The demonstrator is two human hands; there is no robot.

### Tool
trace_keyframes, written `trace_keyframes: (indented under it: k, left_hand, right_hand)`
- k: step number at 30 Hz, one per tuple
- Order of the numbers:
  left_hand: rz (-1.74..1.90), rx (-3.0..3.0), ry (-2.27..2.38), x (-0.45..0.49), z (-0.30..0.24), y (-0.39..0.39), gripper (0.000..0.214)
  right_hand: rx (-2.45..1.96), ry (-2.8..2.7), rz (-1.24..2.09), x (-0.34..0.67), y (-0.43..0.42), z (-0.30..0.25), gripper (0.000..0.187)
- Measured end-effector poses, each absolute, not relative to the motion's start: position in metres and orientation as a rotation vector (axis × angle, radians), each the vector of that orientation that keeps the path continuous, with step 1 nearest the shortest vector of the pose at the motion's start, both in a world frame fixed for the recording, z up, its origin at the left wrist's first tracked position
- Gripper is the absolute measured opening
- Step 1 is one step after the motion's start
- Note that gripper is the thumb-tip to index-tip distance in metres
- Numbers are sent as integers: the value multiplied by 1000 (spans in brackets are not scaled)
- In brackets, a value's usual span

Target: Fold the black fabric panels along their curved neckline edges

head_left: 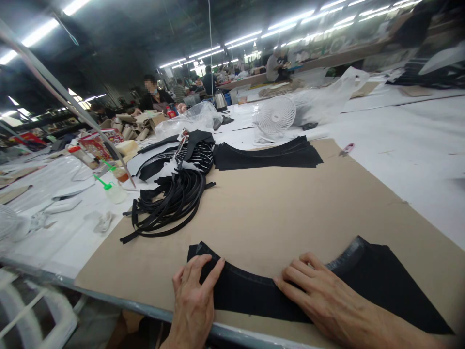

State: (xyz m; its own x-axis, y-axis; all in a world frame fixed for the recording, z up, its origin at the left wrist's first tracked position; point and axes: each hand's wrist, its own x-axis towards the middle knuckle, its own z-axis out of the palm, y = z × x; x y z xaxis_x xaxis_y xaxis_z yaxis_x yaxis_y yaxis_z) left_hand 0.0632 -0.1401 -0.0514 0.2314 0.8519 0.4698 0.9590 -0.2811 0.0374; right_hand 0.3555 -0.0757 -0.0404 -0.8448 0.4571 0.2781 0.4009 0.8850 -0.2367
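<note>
A black fabric piece (250, 294) with a curved upper edge lies on the tan board in front of me. My left hand (194, 286) presses on its left end, fingers bent over the corner and thumb on the curved edge. Farther right, my right hand (312, 286) has its fingertips bunched at the same edge, and its palm and wrist cover part of the cloth. A greyish, shiny strip (347, 254) runs along the curve, plainest to the right of my right hand. What lies under the fingertips is hidden.
Stacked black fabric pieces (269, 156) lie at the far edge of the tan board (261, 208). Left of them are coiled black strips (169, 203). A white fan (276, 116), green-tipped bottles (114, 193) and a pink-handled tool (347, 150) stand or lie around. People work behind.
</note>
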Motion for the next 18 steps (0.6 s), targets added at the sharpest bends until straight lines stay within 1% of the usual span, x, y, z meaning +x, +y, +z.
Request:
trace_keyframes:
  k: [3, 6, 9, 12, 15, 18]
  left_hand:
    - [-648, -2386, -1626, 81, -49, -144, 56]
    - [-618, -2470, -1568, 90, -49, -146, 62]
    - [-518, -2455, -1564, 79, -49, -142, 65]
    - [-441, -2463, -1496, 58, -43, -134, 66]
    - [-482, -2436, -1503, 49, -34, -127, 56]
    - [-595, -2451, -1588, 67, -28, -124, 41]
  right_hand:
    - [-663, -2754, 209, 351, -76, -38, 30]
    - [-713, -2793, 209, 345, -77, -31, 21]
    - [-823, -2807, 344, 339, -77, -20, 10]
    - [-927, -2778, 531, 337, -75, -10, 11]
    - [-1009, -2730, 699, 336, -73, -3, 14]
    - [-1069, -2681, 861, 333, -71, 1, 17]
